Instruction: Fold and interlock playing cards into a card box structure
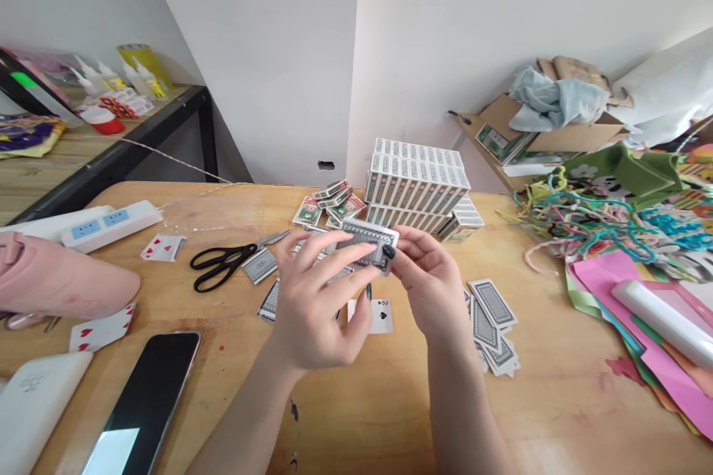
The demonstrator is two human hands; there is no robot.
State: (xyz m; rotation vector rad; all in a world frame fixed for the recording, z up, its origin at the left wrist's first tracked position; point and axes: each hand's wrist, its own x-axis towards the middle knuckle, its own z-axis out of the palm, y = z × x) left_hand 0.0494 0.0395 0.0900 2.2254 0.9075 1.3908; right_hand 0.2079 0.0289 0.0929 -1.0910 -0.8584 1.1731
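My right hand (431, 286) pinches grey-patterned playing cards (368, 234) by their right edge, thumb on top, above the table's middle. How many cards are in the pinch I cannot tell. My left hand (320, 304) is open, its fingers stretched across the backs of these cards, fingertips at or very near them. Below lies a face-up two of spades (382, 318), partly covered by the left thumb. More grey-backed cards (269, 300) lie under and beside the left hand, partly hidden. Right of my right wrist is a loose pile of grey-backed cards (493, 323).
Stacked card boxes (417, 178) stand at the back, with several loose boxes (334, 204) beside them. Black-handled scissors (223, 263), a phone (148, 393), a pink rolled item (67, 278) and a power strip (111, 225) are left. Yarn (596, 215) and coloured sheets (646, 334) lie right.
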